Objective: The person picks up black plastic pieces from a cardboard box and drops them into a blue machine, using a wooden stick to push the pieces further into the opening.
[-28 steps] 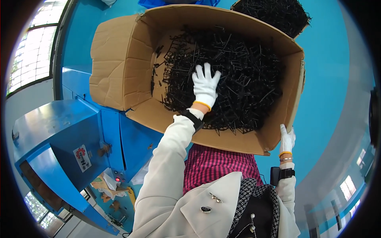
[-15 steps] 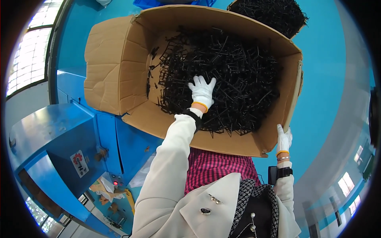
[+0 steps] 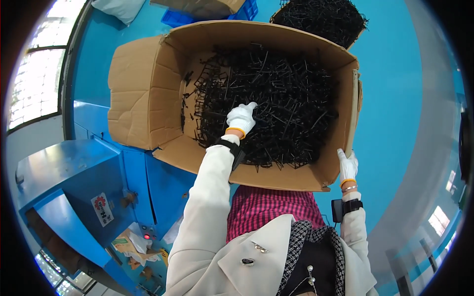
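Workshop floor (image 3: 390, 108): Bright blue ground stretched out around the work, with a gridded window (image 3: 39, 84) at the left and a blue machine (image 3: 69, 158) nearby, a small red light (image 3: 147, 237) glowing on it.
Brown carton (image 3: 276, 178): Open and wide, it sat close to a pink checked garment (image 3: 271, 207), apparently so that an arm could reach over its near wall. One flap (image 3: 129, 93) leaned outward at the left, probably to leave the mouth free. What bore the carton from below was hidden from me.
Black pieces (image 3: 296, 98): Thin and tangled, they lay heaped inside the carton, dense through the middle and right, sparser toward the left, where bare cardboard showed.
Left grip (image 3: 241, 118): White-gloved, it was low over the heap inside the carton, fingers curled inward; whether they pinched any of the pieces, I could not tell.
Right grip (image 3: 348, 166): Also white-gloved, it rested at the carton's near right corner, seemingly to steady the cardboard while the left grip was inside. Its fingers were partly hidden, so I could not tell how tightly they closed.
Far side: Beyond the carton rose a second black heap (image 3: 321, 19); a blue crate (image 3: 173, 18) and a pale sack (image 3: 121, 7) occupied the background.
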Tool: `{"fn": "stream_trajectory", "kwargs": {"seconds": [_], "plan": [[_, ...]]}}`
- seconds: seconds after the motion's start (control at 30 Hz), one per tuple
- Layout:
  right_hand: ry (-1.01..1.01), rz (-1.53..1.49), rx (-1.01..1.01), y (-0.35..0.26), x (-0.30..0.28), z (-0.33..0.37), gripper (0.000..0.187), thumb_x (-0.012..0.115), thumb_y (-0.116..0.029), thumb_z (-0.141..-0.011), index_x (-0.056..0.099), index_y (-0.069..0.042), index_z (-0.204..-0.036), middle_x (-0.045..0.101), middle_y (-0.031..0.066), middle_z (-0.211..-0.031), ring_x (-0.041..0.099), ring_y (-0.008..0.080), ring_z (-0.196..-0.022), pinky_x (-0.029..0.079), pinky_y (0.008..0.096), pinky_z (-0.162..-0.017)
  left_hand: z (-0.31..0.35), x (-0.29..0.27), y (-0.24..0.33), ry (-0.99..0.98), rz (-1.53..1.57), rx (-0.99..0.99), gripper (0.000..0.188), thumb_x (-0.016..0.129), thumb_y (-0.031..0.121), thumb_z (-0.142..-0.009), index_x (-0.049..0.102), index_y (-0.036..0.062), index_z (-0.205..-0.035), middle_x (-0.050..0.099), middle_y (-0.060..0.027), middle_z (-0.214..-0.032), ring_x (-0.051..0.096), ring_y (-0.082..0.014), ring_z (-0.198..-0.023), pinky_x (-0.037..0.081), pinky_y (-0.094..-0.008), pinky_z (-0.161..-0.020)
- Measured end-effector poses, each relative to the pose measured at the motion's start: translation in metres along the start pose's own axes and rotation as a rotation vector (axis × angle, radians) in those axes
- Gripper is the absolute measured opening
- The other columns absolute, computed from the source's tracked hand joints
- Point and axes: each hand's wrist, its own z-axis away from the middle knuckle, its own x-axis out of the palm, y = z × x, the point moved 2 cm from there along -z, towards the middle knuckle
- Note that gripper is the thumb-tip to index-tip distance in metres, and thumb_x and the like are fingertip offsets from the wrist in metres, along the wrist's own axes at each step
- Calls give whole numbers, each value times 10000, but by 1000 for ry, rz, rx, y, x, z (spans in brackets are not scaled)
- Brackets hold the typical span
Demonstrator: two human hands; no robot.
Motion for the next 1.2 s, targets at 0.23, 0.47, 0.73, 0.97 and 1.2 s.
{"fn": "stream_trajectory", "kwargs": {"seconds": [0.23, 0.47, 0.73, 0.97, 1.2], "plan": [[-95, -48, -52, 4, -7, -4, 753, 653, -517, -877, 527, 32, -1376, 632, 287, -1252, 581, 443, -1181, 449, 455, -1023, 102, -76, -4, 77, 20, 43, 648, 721, 201, -780, 535, 243, -1399, 679, -163, -1177, 666, -356, -1064, 541, -445, -915], [-78, -143, -145, 17, -25, 11, 699, 637, -517, -881, 561, 2, -1342, 667, 282, -1167, 611, 446, -1121, 474, 476, -978, 183, -145, -9, 356, -16, 83, 634, 764, 205, -741, 587, 201, -1350, 710, -182, -1095, 671, -357, -1042, 532, -438, -917], [2, -123, -196, 26, -41, 18, 556, 636, -461, -886, 619, -64, -1275, 697, 240, -1108, 650, 422, -1056, 503, 469, -934, 266, -221, 2, 635, -58, 12, 619, 792, 195, -725, 608, 199, -1316, 712, -158, -1098, 679, -346, -1027, 534, -425, -909], [8, -151, -281, 15, -78, 52, 466, 643, -413, -885, 647, -116, -1245, 711, 189, -1077, 676, 403, -973, 527, 471, -869, 294, -240, 9, 853, -4, 111, 586, 793, 202, -738, 609, 203, -1295, 709, -135, -1142, 681, -344, -1024, 536, -431, -902], [-26, -237, -529, 10, -97, 90, 363, 668, -360, -885, 690, -106, -1143, 721, 176, -931, 693, 383, -856, 534, 455, -786, 231, -190, -15, 717, 126, -116, 536, 772, 165, -759, 634, 159, -1277, 723, -116, -1148, 679, -327, -1067, 526, -369, -934]]}}
